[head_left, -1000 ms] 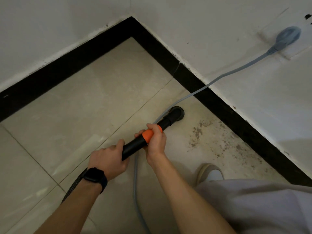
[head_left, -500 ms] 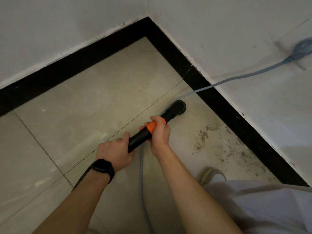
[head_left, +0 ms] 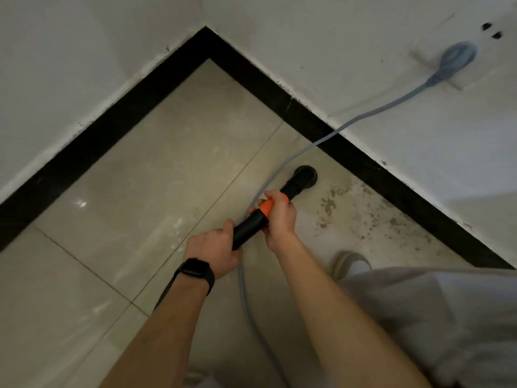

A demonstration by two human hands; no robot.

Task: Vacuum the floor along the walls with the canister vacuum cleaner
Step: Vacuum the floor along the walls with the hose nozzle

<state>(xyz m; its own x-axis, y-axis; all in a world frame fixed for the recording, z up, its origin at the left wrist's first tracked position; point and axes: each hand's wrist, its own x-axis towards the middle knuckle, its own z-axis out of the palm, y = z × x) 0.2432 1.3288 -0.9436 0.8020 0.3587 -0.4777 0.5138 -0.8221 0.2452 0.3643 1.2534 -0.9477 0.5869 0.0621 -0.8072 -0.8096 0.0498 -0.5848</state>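
Note:
A black vacuum wand point(head_left: 250, 224) with an orange collar point(head_left: 265, 207) points at the floor near the right wall. Its round black nozzle point(head_left: 305, 176) sits on the beige tile, a short way from the black skirting point(head_left: 363, 161). My right hand point(head_left: 279, 217) grips the wand at the orange collar. My left hand point(head_left: 214, 252), with a black watch on the wrist, grips the wand's lower end where the ribbed hose point(head_left: 165, 292) begins. The canister itself is out of view.
A grey power cord point(head_left: 377, 112) runs from a plug point(head_left: 457, 58) in the wall socket down across the floor between my arms. Dark dirt specks point(head_left: 372, 217) lie on the tile by the right skirting. My shoe point(head_left: 351, 263) stands right of my arms. The room corner point(head_left: 205, 43) is ahead.
The nozzle stays on the tile near the right skirting, shifting only slightly. My view has swung, bringing the wall plug back into sight. Both hands keep their grip.

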